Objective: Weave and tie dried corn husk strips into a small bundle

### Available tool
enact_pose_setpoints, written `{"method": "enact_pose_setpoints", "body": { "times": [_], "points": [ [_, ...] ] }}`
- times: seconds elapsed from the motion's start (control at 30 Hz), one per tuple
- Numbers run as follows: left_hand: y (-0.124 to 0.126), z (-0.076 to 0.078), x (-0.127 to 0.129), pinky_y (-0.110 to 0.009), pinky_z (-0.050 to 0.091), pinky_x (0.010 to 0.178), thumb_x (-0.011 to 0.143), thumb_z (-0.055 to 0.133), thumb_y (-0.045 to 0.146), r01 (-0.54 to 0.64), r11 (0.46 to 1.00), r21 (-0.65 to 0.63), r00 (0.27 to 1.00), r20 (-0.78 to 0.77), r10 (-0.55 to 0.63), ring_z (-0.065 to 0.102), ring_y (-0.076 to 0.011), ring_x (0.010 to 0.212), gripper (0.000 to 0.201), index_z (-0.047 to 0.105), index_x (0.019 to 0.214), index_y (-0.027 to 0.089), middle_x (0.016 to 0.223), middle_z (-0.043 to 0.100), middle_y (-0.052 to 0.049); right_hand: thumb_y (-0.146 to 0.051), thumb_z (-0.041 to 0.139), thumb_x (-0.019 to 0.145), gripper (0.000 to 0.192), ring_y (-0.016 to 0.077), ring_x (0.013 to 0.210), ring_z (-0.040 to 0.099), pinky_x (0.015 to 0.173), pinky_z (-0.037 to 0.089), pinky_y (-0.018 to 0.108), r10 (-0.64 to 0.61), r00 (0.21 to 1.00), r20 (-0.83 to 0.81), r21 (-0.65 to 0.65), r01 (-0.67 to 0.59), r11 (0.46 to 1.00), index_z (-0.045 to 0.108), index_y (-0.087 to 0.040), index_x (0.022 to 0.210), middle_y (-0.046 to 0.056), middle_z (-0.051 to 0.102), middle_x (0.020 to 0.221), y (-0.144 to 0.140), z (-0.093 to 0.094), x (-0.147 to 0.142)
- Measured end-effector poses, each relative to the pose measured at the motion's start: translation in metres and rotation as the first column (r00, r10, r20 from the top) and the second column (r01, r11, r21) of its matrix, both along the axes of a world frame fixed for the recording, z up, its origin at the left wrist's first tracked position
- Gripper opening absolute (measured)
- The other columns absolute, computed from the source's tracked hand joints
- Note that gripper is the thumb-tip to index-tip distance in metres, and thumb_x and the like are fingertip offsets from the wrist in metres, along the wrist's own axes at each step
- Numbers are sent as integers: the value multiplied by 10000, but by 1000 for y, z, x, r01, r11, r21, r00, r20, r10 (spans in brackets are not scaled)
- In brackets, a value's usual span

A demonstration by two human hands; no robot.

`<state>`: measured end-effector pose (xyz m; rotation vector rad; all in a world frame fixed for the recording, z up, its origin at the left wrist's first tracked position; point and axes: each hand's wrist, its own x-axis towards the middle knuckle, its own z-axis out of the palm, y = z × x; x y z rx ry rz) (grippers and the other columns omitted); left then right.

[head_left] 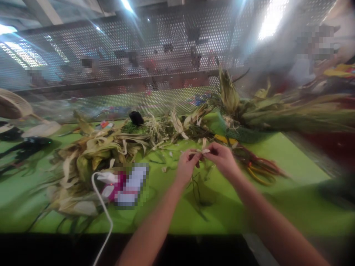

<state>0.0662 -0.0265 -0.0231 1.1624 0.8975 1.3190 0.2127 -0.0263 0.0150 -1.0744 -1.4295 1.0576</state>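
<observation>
Both my hands meet above the green table (277, 199), a little right of the middle. My left hand (186, 165) and my right hand (222, 158) pinch the two ends of a pale corn husk strip (200, 151) stretched between the fingertips. Thin dark strands (197, 188) hang down from the hands toward the table. Directly behind the hands lies a heap of pale and green corn husks (111, 147).
A green basket (244, 135) heaped with unhusked corn stands at the back right. Red and yellow strands (260, 168) lie right of my hands. A white cable (104, 210) runs over the front left. A perforated metal screen (138, 55) closes the back; blurred people sit beyond it.
</observation>
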Motion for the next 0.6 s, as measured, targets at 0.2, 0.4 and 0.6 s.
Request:
{"method": "enact_pose_setpoints", "body": {
  "times": [0.2, 0.4, 0.6],
  "points": [
    [-2, -2, 4, -214, 348, 509, 774, 710, 431, -48, 998, -30, 999, 16, 49, 483, -69, 535, 315, 630, 904, 156, 705, 627, 15, -291, 693, 708, 133, 131, 556, 537, 518, 415, 250, -13, 1000, -23, -32, 12, 999, 616, -184, 704, -15, 618, 607, -2, 1, -1],
    [-2, -2, 6, -212, 345, 520, 766, 715, 430, -44, 998, -47, 998, 31, 45, 473, -70, 546, 321, 630, 903, 151, 706, 610, 17, -303, 693, 700, 144, 135, 573, 544, 533, 407, 249, -12, 1000, -9, -55, 11, 998, 631, -174, 715, -6, 624, 617, -2, 4, 1],
    [-4, -4, 8, -223, 384, 593, 767, 708, 416, -94, 995, -45, 996, -12, 93, 504, -87, 610, 297, 641, 895, 157, 713, 607, 17, -273, 664, 706, 111, 127, 590, 522, 569, 388, 248, -2, 997, 80, -4, 2, 1000, 627, -170, 719, -17, 600, 619, 0, -2, 3]
  ]
}}
